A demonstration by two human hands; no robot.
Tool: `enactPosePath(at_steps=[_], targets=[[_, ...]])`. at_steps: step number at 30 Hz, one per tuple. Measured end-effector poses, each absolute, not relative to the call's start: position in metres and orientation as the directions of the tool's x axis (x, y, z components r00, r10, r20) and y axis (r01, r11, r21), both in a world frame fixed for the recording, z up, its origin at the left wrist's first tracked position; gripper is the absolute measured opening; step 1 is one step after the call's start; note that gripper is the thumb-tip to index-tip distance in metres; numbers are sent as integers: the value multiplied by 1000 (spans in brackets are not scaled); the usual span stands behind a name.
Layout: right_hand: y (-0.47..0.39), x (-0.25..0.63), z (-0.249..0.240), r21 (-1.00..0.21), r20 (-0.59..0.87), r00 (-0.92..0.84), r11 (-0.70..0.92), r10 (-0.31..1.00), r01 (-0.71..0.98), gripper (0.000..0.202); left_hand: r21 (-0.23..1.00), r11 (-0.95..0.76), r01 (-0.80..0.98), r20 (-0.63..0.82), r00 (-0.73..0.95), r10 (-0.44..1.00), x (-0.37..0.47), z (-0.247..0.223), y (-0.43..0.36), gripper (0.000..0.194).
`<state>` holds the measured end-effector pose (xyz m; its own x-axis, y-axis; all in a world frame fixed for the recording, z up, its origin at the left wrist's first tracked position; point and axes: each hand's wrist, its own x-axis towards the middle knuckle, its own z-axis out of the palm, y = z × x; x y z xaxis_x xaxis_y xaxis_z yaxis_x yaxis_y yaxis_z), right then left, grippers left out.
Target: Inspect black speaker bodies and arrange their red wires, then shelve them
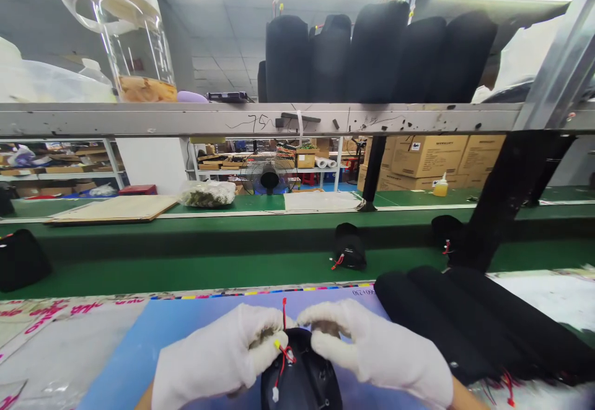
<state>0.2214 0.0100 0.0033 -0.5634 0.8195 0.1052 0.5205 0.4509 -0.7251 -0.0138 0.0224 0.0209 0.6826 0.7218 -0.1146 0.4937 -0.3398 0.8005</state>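
Single head view, forward-down, blue worktop (134, 343) near.

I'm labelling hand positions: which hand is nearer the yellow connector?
Left. The left hand is at the yellow connector; the right hand is farther, across the black item.

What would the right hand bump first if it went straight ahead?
The right hand would probably meet the black piece, if not already touching it, then the left hand; depth is unclear.
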Motion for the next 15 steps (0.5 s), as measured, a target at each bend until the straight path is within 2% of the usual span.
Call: enactPosePath(at_steps=[3,6,8,11,13,15], targets=[[12,207,2,-510,224,-517,552,826,660,12,756,-413,507,-72,692,718,-12,18,27,11],[17,196,0,-403,284,-530,601,799,690,17,745,-453,490,-12,688,726,-9,11,29,17],[21,195,-1,-422,281,-542,609,792,671,19,764,-410,498,4,631,776,-8,7,27,16],[22,201,0,-535,233,-528,561,817,632,11,860,-273,431,0,536,844,-11,4,18,8],[20,207,3,-594,204,-531,535,822,600,16,937,-162,310,-26,525,850,-16,4,10,21],[16,213,8,-591,226,-552,563,803,577,19,972,-87,219,-44,531,846,-22,3,3,32]])
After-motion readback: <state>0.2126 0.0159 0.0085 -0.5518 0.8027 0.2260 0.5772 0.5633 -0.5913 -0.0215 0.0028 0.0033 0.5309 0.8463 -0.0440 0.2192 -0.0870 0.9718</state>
